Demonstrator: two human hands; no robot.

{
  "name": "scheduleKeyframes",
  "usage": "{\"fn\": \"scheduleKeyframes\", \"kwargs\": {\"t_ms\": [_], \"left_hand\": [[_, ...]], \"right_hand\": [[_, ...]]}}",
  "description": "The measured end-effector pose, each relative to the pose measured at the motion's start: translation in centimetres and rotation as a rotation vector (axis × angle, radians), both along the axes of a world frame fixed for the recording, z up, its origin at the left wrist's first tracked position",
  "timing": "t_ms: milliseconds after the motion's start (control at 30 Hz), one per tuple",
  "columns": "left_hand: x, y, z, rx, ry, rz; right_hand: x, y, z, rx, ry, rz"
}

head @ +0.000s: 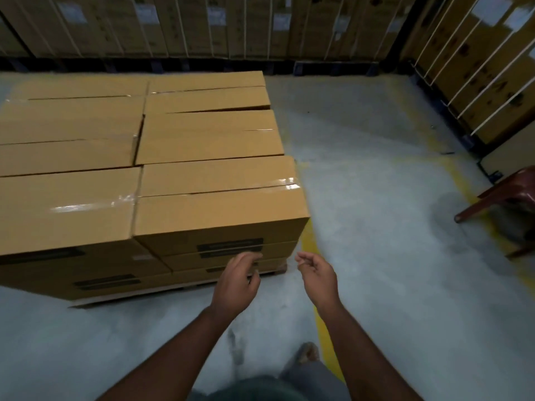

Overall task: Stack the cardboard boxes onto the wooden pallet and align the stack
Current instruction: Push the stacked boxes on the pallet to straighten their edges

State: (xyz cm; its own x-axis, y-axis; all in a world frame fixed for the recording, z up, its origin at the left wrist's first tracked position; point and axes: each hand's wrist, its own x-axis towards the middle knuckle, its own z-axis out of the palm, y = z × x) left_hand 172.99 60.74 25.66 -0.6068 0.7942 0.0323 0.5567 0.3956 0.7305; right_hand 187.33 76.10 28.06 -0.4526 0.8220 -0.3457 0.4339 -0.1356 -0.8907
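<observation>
We find the boxes (150,169) stacked on the pallet (176,287) at ten o'clock, while left hand (236,280) and right hand (317,274) hang empty, fingers loosely curled, seemingly poised to square the near corner.

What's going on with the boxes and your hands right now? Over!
Left hand and right hand empty, off the stack. Cardboard boxes stacked on wooden pallet, top gaps uneven. Chair off right, not blocking.

The wooden pallet (272,270) lies mostly hidden beneath the cardboard boxes (185,157).
</observation>
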Motion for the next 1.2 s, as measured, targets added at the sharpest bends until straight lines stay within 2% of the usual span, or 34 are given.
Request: {"fn": "scheduleKeyframes", "kwargs": {"t_ms": [133, 333, 600, 800, 1033, 1200], "left_hand": [[3.0, 9.2, 2.5, 0.047, 0.015, 0.076], [2.0, 20.1, 4.5, -0.015, 0.059, 0.146], [-2.1, 33.5, 1.5, 0.007, 0.063, 0.307], [-5.6, 39.9, 1.1, -0.097, 0.052, 0.470], [-8.3, 45.9, 0.8, -0.165, 0.074, 0.753], [-5.6, 51.3, -0.6, -0.151, -0.009, 1.132]], "right_hand": [[1.4, 9.0, 2.1, -0.010, 0.015, 0.125], [-3.2, 20.1, 4.4, -0.011, 0.057, 0.271], [-8.5, 34.3, 1.6, 0.081, -0.046, 0.479], [-12.4, 42.8, 0.1, 0.044, -0.121, 0.690], [-21.3, 50.6, -0.5, 0.073, -0.070, 1.046], [-25.8, 57.9, -1.4, 0.052, -0.018, 1.309]]}}
